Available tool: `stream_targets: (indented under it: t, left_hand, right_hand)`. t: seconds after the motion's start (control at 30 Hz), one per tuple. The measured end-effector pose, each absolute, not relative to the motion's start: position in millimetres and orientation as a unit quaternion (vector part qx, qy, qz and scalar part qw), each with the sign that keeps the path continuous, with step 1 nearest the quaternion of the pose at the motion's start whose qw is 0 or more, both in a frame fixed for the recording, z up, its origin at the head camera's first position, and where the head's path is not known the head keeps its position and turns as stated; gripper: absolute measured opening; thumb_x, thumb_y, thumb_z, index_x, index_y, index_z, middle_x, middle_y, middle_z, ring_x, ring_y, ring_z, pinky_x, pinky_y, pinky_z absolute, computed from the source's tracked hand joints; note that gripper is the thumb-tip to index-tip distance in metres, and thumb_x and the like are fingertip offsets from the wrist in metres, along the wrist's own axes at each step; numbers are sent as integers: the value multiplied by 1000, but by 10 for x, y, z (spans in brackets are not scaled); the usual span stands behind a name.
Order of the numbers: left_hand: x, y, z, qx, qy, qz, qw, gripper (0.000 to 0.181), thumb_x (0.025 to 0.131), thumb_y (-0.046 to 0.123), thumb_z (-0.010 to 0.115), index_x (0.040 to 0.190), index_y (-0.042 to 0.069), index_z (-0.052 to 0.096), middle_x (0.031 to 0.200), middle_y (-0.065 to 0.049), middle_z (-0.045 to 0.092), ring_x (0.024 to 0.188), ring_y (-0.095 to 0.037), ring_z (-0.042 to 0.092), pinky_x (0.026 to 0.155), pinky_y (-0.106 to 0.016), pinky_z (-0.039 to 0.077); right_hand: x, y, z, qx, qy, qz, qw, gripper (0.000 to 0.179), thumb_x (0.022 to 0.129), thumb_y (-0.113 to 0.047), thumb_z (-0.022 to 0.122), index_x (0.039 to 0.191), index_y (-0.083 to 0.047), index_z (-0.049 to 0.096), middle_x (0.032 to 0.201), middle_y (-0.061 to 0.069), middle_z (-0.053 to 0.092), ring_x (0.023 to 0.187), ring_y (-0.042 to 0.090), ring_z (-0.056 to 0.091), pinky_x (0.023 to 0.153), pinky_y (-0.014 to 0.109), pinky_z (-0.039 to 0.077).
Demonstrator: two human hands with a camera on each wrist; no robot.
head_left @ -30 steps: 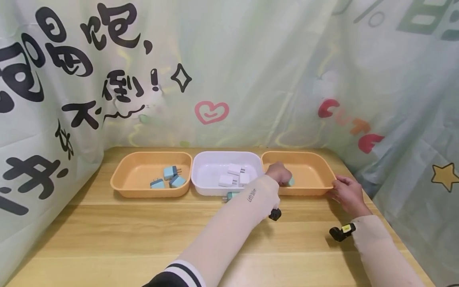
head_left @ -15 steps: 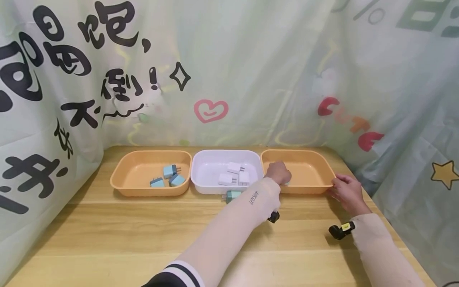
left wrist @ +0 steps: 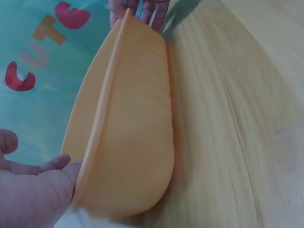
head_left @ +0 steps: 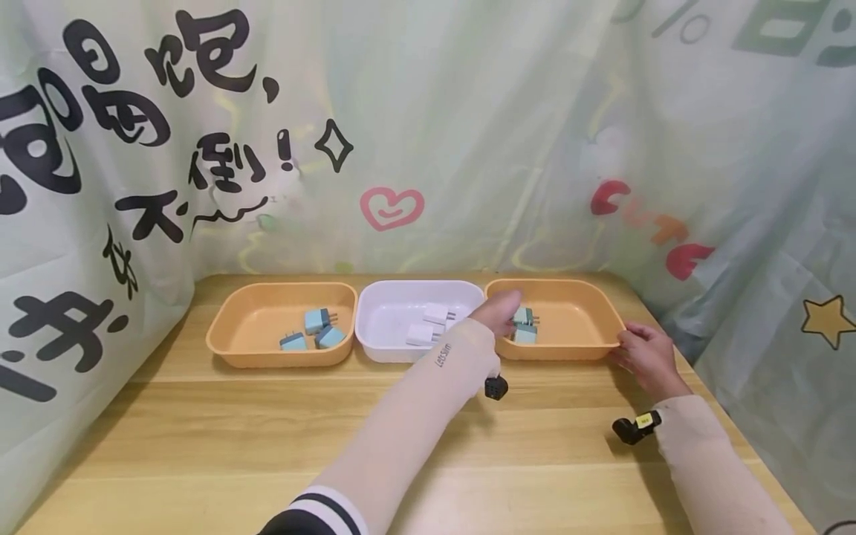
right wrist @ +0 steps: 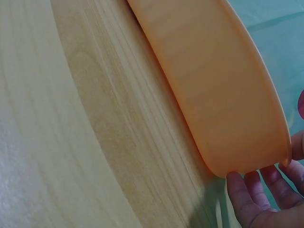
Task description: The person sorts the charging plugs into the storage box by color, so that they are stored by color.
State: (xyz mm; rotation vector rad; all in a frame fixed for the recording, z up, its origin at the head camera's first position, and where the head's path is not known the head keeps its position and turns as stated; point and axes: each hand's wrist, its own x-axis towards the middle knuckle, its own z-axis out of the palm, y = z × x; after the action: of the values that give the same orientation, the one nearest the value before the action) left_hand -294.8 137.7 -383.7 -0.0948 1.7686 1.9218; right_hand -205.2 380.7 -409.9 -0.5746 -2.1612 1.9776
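My left hand (head_left: 501,312) is at the near left corner of the right orange tray (head_left: 574,355), and nothing shows in its fingers. In the left wrist view its thumb (left wrist: 52,190) lies along the tray's rim. Right beside the hand, two light-blue charger plugs (head_left: 524,334) lie inside that tray. My right hand (head_left: 650,360) grips the tray's right end, thumb at the rim and fingertips (right wrist: 237,185) under the outer wall. White charger plugs (head_left: 420,334) lie in the white tray (head_left: 381,354), partly hidden by the left arm.
A left orange tray (head_left: 281,360) holds several light-blue charger plugs (head_left: 317,321). The three trays stand in a row at the back of the wooden table (head_left: 200,446). Behind them hangs a printed curtain (head_left: 468,148).
My left hand has moved left and come off the charger plugs, which now show in the right tray. The left sleeve now covers the plug in front of the white tray. My right hand stays put.
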Motion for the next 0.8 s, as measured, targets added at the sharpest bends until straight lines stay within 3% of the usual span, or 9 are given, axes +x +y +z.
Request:
stream_targets:
  t: [0.1,0.27,0.53,0.8]
  left_hand:
    - [-2712,1200,-3517,-50,640,722,258,44,102,18,42,136,-10,43,133,-30,46,125,-42,44,105,-46,41]
    - [-2701,984,-3470,2,683,685,253,40,103,21,39,130,-6,52,119,-25,59,108,-37,60,92,-40,52]
    - [-2639,564,-3428,104,713,628,293,42,104,25,41,128,-6,54,113,-21,64,95,-31,66,79,-38,57]
    - [-2390,153,-3432,163,788,548,228,29,102,19,50,119,-3,60,102,-19,67,82,-23,68,66,-32,59]
  right_hand:
    - [-2060,3812,-4102,-188,-719,664,76,54,93,-7,52,142,7,35,109,9,50,84,6,55,75,28,58]
    - [-2054,3817,-4109,-187,-717,667,78,53,93,-8,52,142,7,36,104,6,50,83,6,55,74,26,58]
    - [-2008,3827,-4121,-204,-720,660,73,52,94,-8,50,142,6,35,109,9,45,87,8,52,73,24,57]
    - [-2037,3795,-4107,-200,-714,667,74,53,95,-8,51,143,7,34,109,8,47,84,6,53,74,25,57]
